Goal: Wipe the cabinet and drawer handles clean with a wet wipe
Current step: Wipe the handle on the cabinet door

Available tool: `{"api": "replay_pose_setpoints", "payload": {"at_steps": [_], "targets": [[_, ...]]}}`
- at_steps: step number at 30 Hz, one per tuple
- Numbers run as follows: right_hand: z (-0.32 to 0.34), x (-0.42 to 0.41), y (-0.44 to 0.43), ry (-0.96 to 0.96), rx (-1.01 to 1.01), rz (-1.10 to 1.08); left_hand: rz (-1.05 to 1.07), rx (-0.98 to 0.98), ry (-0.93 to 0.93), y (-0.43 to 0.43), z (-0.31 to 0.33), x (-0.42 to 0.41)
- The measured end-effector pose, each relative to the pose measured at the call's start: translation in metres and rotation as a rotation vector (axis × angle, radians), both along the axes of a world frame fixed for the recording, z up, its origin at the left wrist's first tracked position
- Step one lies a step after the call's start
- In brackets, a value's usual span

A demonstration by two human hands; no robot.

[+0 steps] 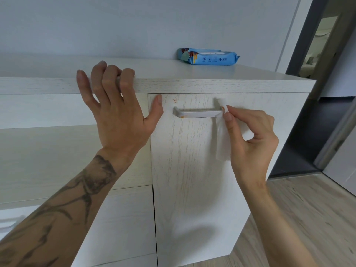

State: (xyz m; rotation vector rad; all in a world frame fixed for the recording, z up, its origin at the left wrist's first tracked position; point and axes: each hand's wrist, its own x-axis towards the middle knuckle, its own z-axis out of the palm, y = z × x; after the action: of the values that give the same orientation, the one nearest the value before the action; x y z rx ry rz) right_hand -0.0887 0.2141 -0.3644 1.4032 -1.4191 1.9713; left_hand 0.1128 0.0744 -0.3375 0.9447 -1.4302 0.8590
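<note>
A silver bar handle (198,113) runs across the top of a pale wooden cabinet door (192,180). Orange smears show at its left bend and on the door just above. My right hand (250,143) pinches a white wet wipe (221,139) and presses it onto the handle's right end; the wipe's top edge carries an orange stain and the rest hangs down. My left hand (119,108) rests flat against the cabinet, its fingers curled over the top edge (192,85) and its thumb lying on the door's upper left corner.
A blue pack of wet wipes (209,56) lies on the cabinet top near the wall. Drawer fronts (48,151) stack to the left of the door, with a handle (9,222) partly seen at lower left. Wooden floor (308,218) and a dark doorway (317,93) lie to the right.
</note>
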Motion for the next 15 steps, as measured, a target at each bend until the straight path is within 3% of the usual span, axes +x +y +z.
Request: {"api": "replay_pose_setpoints", "payload": {"at_steps": [15], "targets": [[0.006,0.051,-0.032,0.545,-0.168,-0.23,0.008,-0.001,-0.003,-0.005,-0.001,0.001]]}}
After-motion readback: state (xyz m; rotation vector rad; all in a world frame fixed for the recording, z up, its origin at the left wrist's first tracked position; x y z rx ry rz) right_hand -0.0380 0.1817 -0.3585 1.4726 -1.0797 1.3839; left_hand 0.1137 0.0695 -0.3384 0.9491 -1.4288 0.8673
